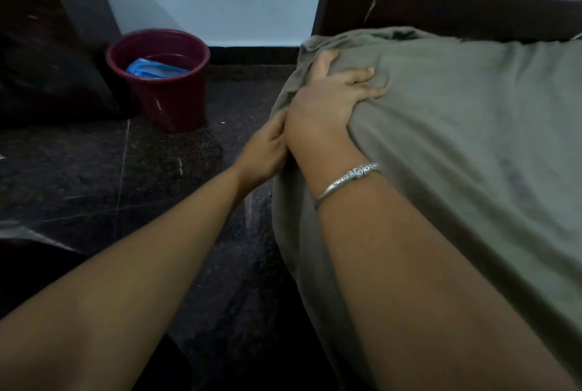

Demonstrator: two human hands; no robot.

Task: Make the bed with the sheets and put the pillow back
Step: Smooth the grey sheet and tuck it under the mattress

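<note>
view: head, the only one
task thing: olive-green fabric sheet (456,126), spread flat over the mattress top, bunched at the corner nearest the dark wooden bed frame (472,9) and hanging loose down the side
right hand (324,104): flat on the corner, fingers (362,75) released and spread, pressing the sheet down, thumb out toward the frame; thin silver bracelet (346,181) on the wrist
left hand (266,151): at the side edge just under the right hand and touching it, fingers curled in, grasping a fold of the sheet; tips partly hidden
pillow: not in view
floor: dark speckled stone floor (94,176), round maroon plastic bucket (176,101) on it, well apart from the bed
step: likely tucking the sheet at this corner
progress: top looks smoothed, side still hanging, pillow step not yet done
next move: probably keep the top pinned and push the gathered fold under the mattress; needs the fabric taut so it doesn't rebunch
</note>
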